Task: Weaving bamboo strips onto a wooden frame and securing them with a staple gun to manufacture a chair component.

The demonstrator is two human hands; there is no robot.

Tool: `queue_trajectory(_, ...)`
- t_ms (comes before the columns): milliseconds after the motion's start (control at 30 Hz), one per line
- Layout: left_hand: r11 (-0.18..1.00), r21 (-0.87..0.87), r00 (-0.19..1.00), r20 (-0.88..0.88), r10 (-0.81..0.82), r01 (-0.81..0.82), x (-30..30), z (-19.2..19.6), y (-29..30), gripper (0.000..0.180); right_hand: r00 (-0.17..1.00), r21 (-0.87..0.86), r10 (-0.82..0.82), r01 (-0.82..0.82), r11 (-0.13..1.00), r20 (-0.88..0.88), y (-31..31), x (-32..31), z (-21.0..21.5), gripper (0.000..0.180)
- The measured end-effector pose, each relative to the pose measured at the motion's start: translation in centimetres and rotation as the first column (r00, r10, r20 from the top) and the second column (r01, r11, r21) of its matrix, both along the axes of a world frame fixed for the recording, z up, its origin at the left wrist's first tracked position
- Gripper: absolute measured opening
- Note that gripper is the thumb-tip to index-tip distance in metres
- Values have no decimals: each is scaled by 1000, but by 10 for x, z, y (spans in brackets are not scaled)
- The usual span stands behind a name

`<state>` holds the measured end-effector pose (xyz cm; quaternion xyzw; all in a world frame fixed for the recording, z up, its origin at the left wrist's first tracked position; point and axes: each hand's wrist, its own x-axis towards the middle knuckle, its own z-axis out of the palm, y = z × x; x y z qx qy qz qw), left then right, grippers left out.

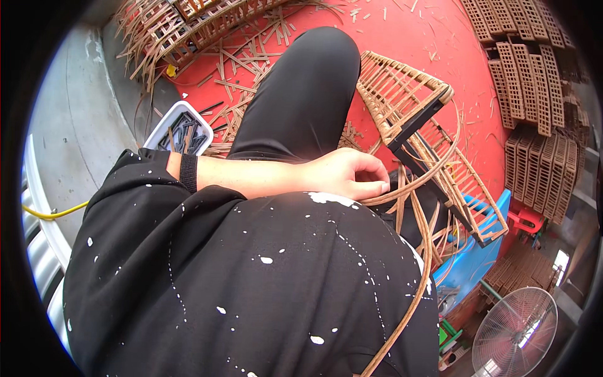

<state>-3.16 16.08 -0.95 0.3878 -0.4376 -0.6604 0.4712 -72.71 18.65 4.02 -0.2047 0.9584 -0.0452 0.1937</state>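
Left hand fingers pinched shut on rattan strips; strips judged light, springy, smooth; grip near woven frame; right hand unseen.

A red floor carries the work here, giving way to bare grey concrete on the left. Cut rattan offcuts litter the red surface. A white tray of dark small parts sits at the boundary. Woven rattan panels lie in rows on the right, and a half-woven frame rests in the middle. A fan stands lower right, possibly on a lower level.
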Motion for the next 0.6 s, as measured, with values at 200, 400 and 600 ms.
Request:
queue_trajectory(200,989,36,989,-22,148,-147,-3,1,1,43,1000,-13,29,-29,999,10,-10,11,-5,28)
queue_trajectory(400,952,47,952,-14,304,-303,-3,2,0,50,999,-36,51,-50,998,17,-16,20,-10,29)
queue_trajectory(600,958,46,958,-26,286,-285,-4,1,-1,52,997,-57,72,-71,996,19,-21,28,-13,30)
